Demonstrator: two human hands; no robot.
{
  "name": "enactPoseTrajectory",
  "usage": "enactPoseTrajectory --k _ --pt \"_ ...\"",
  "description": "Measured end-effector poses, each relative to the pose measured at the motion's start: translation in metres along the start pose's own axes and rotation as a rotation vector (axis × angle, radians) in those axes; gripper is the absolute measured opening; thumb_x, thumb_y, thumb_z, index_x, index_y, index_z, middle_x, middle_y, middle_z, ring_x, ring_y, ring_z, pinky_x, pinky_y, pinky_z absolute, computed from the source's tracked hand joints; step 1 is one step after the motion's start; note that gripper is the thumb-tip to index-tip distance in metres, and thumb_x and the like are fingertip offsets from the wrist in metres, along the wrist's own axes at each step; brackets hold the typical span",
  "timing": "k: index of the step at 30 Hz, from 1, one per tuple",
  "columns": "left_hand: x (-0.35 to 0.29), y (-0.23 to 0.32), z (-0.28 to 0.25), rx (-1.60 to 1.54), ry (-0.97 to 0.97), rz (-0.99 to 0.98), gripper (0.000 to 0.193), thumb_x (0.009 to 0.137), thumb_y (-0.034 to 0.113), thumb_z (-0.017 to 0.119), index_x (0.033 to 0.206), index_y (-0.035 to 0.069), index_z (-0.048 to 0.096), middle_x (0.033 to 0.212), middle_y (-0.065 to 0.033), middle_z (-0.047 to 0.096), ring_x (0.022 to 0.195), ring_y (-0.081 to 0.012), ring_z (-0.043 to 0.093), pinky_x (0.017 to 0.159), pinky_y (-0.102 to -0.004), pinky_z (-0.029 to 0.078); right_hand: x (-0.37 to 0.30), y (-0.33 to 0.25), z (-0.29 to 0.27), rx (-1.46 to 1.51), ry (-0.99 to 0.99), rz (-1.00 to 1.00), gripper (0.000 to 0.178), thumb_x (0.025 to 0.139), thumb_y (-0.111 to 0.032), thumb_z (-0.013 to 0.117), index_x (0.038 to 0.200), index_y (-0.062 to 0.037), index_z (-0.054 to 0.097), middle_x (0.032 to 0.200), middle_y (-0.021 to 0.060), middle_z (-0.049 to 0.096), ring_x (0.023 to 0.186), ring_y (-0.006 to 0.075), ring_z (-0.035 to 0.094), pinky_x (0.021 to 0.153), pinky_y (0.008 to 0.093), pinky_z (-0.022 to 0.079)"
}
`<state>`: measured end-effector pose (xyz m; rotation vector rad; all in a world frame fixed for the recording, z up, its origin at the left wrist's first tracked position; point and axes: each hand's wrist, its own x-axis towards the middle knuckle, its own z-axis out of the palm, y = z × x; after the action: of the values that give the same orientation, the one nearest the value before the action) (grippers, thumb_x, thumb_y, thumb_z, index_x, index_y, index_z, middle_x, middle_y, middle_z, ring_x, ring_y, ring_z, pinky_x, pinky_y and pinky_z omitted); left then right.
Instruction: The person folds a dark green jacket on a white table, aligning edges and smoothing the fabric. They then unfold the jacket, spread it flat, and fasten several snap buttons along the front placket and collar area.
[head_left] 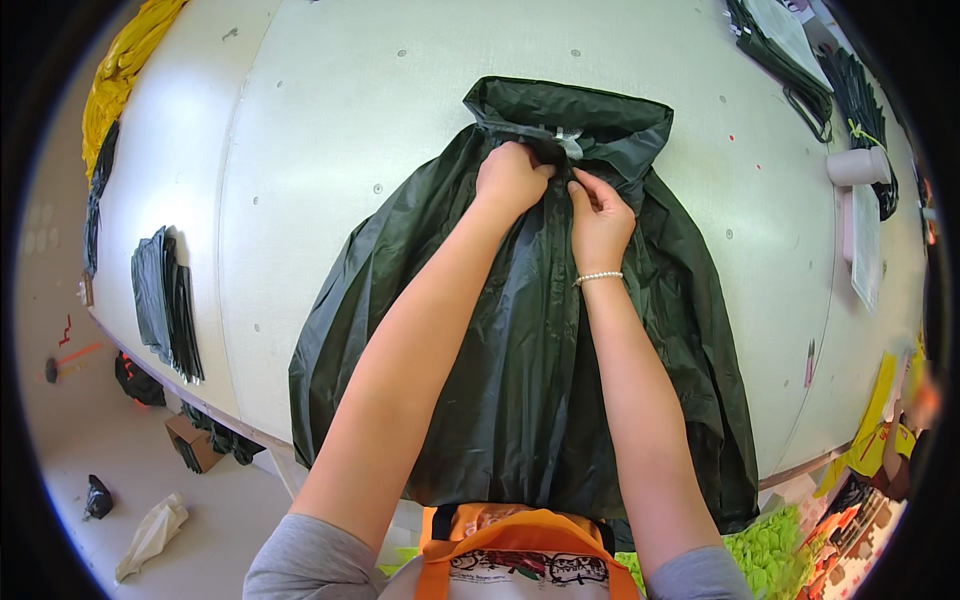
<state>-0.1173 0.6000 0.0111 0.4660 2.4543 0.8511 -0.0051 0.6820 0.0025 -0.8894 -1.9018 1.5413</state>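
Note:
A dark green raincoat [510, 400] lies spread on the pale table, its stand-up collar [575, 100] pointing away from me. Inside the neck a whitish label [570, 145] shows. My left hand [512, 182] is closed on the raincoat's front edge just below the collar, with its fingertips partly hidden in the fabric. Close beside it, my right hand [603, 215] pinches the front opening between thumb and forefinger. Wrinkled fabric runs from both hands down to the hem by my orange apron [515, 522].
Folded dark pieces [165, 305] lie at the table's left. Yellow material [120, 80] hangs over the far left edge. At right are a white cup [855, 167], a dark bundle [855, 95] and folded dark goods [785, 65]. A cardboard box [192, 443] sits below left.

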Motion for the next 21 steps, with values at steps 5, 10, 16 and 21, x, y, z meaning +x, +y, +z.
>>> enactPoseTrajectory --k 5,10,16,21 --pt "0.003 -0.015 -0.008 -0.721 -0.337 0.062 0.023 0.090 0.019 0.062 0.075 0.002 0.060 0.064 -0.0042 0.061 0.054 -0.0091 0.057 0.050 -0.0211 0.046 0.007 0.006 0.002 -0.133 0.011 -0.211 0.016 0.083 -0.002 0.064 0.097 -0.0014 0.071 0.083 0.0088 0.067 0.067 0.0117 0.059 0.063 0.0245 0.047" --pt "-0.006 -0.018 -0.006 -0.789 -0.327 0.138 0.022 0.092 0.019 0.060 0.077 0.004 0.059 0.065 -0.0025 0.061 0.056 -0.0080 0.056 0.053 -0.0202 0.045 0.006 0.009 0.005 -0.063 -0.115 -0.146 0.018 0.086 -0.002 0.064 0.103 0.0007 0.069 0.087 0.0045 0.067 0.069 0.0061 0.054 0.063 0.0209 0.044" --pt "-0.010 -0.023 0.000 -0.835 -0.250 0.183 0.022 0.093 0.018 0.061 0.077 0.003 0.058 0.064 -0.0014 0.059 0.056 -0.0073 0.056 0.053 -0.0203 0.045 -0.002 0.006 0.010 -0.056 -0.098 -0.184 0.015 0.083 0.000 0.062 0.097 0.0025 0.067 0.083 0.0128 0.065 0.067 0.0191 0.061 0.064 0.0269 0.048" --pt "-0.010 -0.019 0.006 -0.736 -0.219 0.193 0.023 0.092 0.020 0.061 0.076 0.003 0.058 0.063 -0.0018 0.058 0.055 -0.0076 0.055 0.052 -0.0216 0.045 -0.001 0.012 0.006 -0.146 -0.076 -0.256 0.014 0.081 0.000 0.062 0.094 0.0026 0.067 0.082 0.0157 0.065 0.070 0.0282 0.064 0.066 0.0322 0.050"
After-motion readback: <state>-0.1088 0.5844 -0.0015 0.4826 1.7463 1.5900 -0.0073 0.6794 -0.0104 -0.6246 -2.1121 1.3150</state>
